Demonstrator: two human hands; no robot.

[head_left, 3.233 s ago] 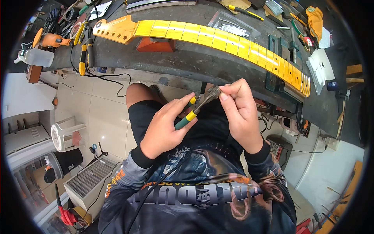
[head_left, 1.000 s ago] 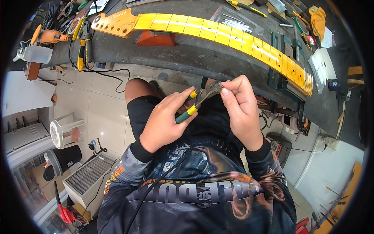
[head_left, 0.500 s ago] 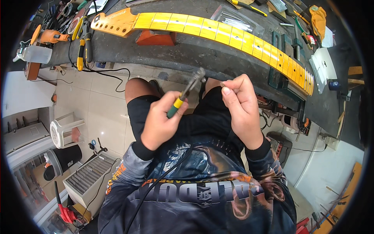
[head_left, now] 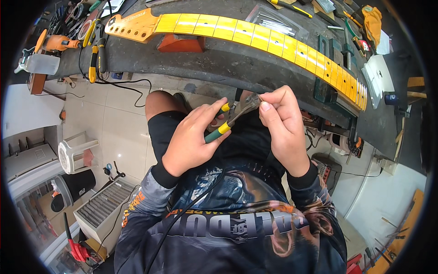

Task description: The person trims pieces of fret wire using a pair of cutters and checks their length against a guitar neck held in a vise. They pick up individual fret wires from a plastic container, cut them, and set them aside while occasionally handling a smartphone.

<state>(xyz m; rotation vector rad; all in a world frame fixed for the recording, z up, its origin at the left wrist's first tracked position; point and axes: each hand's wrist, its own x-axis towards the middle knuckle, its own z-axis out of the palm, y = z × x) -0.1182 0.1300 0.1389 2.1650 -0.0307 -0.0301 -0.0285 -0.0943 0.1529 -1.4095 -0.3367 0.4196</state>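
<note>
- While the left hand [head_left: 194,139] squeezes the pliers [head_left: 228,122] by their green-and-yellow handles, the nose meets a small metal piece, too small to identify, pinched in the right hand [head_left: 280,123] fingertips.
- Both grips are closed, held over the lap just below the worktop [head_left: 219,61].
- Best to squeeze gently, I'd say, wrists steady, fingertips clear of the nose.
- A yellow guitar neck [head_left: 255,39] lies on the worktop.
</note>
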